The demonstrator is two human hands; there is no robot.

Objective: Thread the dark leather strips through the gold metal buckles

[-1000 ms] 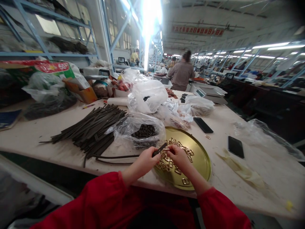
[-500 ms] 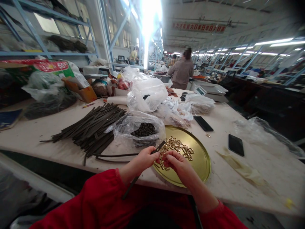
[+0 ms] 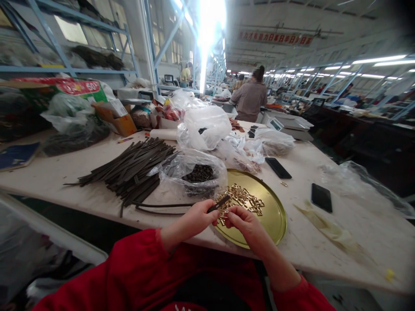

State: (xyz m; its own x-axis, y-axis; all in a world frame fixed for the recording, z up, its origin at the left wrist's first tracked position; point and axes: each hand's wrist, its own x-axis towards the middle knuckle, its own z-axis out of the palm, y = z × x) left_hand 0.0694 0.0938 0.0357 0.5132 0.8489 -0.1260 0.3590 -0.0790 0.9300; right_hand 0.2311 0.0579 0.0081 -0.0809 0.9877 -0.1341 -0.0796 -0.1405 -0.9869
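Note:
My left hand [image 3: 198, 218] is closed on a dark strap [image 3: 221, 202]; the strap's end sticks out past the thumb over a round gold tray [image 3: 272, 220]. My right hand [image 3: 244, 219] pinches a small gold buckle [image 3: 224, 214], partly hidden by the fingertips, close beside the left fingers. Many more rectangular gold buckles [image 3: 241, 196] lie heaped on the tray just beyond both hands. To the left spreads a pile of dark straps [image 3: 129, 166]. Between pile and tray sits an open clear plastic bag [image 3: 171, 177] of small dark pieces [image 3: 200, 173].
Two black phones [image 3: 278, 167] [image 3: 321, 198] lie right of the tray, near a yellowish sheet [image 3: 330, 226]. White plastic bags [image 3: 207, 127] crowd the table's middle. A scale [image 3: 282, 123] stands farther back, near a person [image 3: 251, 99] facing away. Cardboard and bags fill the far left.
The strap end in my left hand has tipped lower and to the right. Its tail, which hung below my left wrist, no longer shows. My hands stay together over the tray's near edge.

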